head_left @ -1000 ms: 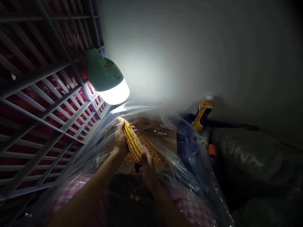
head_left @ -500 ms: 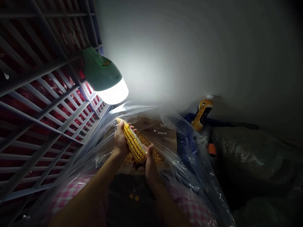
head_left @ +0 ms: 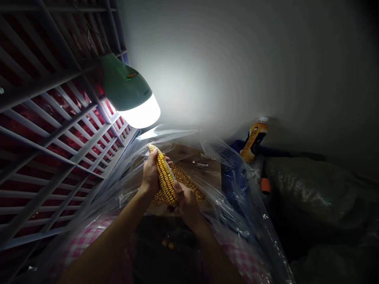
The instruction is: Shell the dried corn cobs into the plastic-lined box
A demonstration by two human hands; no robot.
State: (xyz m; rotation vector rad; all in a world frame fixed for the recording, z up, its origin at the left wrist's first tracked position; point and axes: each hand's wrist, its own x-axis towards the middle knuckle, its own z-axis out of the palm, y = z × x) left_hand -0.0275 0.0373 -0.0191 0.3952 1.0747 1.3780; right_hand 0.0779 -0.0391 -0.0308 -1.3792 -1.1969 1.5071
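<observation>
A yellow ear of corn [head_left: 166, 179] is held at a slant between my two hands, with a pale bare strip along its right side. My left hand [head_left: 150, 173] wraps round its upper part, thumb near the tip. Lower down, my right hand [head_left: 186, 199] grips the thick end, its thumb pressed against the kernels at the edge of the bare strip. Beneath the ear, loose corn kernels [head_left: 189, 182] lie in a heap on brown cardboard [head_left: 211, 165] inside a clear plastic sheet [head_left: 237, 205]. The fingers under the ear are partly hidden.
A lit green lamp [head_left: 127, 85] hangs from a plastic crate [head_left: 74, 161] at the left. By the pale wall [head_left: 237, 59] stands a yellow-labelled bottle [head_left: 254, 140]. An orange cylinder [head_left: 265, 186] and a dark, full sack [head_left: 310, 193] are on the right.
My right thumb has moved left and in onto the kernels, and the right hand now closes round the lower end. The ear has turned slightly more upright.
</observation>
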